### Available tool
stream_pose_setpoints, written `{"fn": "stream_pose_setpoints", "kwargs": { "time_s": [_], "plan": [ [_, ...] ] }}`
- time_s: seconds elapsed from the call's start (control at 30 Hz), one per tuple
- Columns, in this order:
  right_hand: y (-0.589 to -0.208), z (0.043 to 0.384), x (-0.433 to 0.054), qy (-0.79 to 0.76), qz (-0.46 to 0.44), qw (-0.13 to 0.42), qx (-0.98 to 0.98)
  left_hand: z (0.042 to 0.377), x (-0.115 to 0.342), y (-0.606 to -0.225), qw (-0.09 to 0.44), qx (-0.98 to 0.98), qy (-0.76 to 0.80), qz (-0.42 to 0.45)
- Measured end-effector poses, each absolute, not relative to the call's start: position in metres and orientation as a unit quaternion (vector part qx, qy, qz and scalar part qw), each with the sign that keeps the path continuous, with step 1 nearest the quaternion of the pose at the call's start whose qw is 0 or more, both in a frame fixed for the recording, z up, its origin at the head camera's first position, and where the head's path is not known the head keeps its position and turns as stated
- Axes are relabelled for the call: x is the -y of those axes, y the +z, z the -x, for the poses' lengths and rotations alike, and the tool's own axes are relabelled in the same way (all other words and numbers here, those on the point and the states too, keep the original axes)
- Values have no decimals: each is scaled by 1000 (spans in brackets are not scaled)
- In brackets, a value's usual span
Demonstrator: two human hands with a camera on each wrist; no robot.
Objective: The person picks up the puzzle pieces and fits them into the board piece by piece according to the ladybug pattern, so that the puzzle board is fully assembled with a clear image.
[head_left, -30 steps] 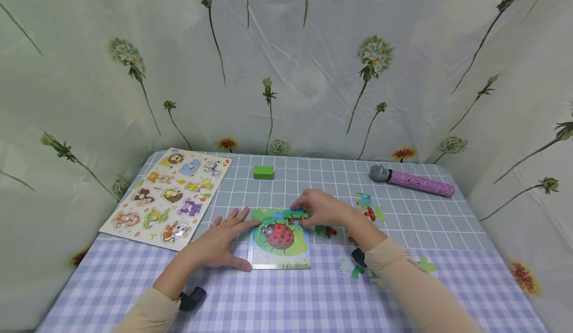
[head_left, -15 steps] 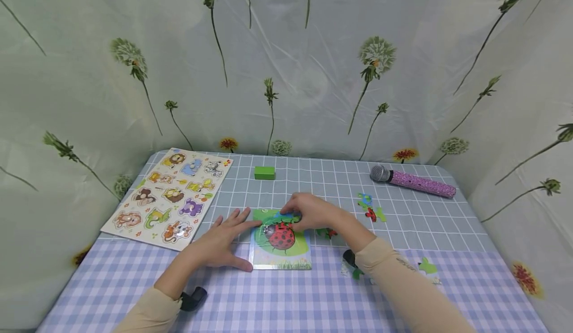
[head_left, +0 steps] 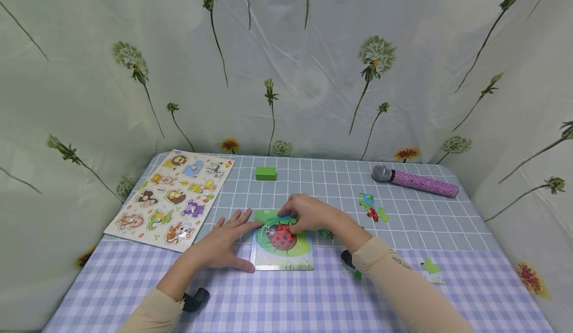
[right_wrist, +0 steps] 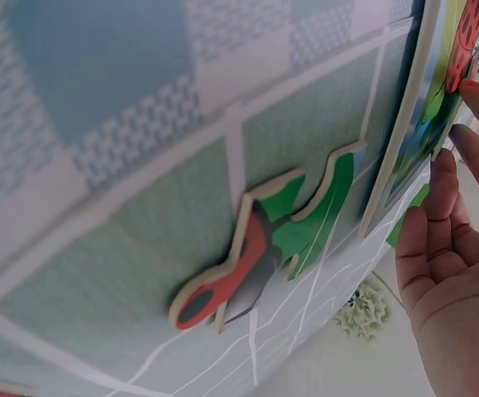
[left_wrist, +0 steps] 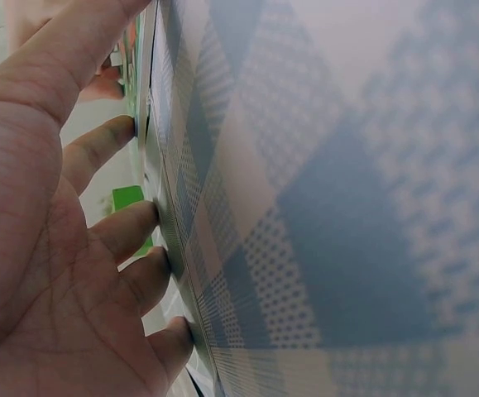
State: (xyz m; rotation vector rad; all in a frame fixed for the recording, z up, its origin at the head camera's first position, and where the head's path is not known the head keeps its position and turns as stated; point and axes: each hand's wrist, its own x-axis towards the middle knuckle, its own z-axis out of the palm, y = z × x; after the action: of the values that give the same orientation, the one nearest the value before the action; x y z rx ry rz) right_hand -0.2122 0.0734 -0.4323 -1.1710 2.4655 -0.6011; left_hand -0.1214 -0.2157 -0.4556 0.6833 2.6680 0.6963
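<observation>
Loosely spread, left hand (head_left: pixel 221 245) touches puzzle's (head_left: pixel 283 262) left edge; right hand (head_left: pixel 312 212) pinches a piece (head_left: pixel 287 220).

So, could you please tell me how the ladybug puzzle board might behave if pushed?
The ladybug puzzle board is probably stiff, since its edges look straight. It lies flat and low on the table, so it may slide rather than tip. Pushed leftward, it would likely meet the left hand at its left edge.
</observation>
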Motion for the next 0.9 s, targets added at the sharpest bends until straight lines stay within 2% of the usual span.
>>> {"fn": "stream_pose_setpoints", "kwargs": {
  "time_s": [0.9],
  "plan": [
    [-431, 211, -71, -215, 419, 172, -865, 122, 215, -456, 144, -927, 242, -246]
  ]
}}
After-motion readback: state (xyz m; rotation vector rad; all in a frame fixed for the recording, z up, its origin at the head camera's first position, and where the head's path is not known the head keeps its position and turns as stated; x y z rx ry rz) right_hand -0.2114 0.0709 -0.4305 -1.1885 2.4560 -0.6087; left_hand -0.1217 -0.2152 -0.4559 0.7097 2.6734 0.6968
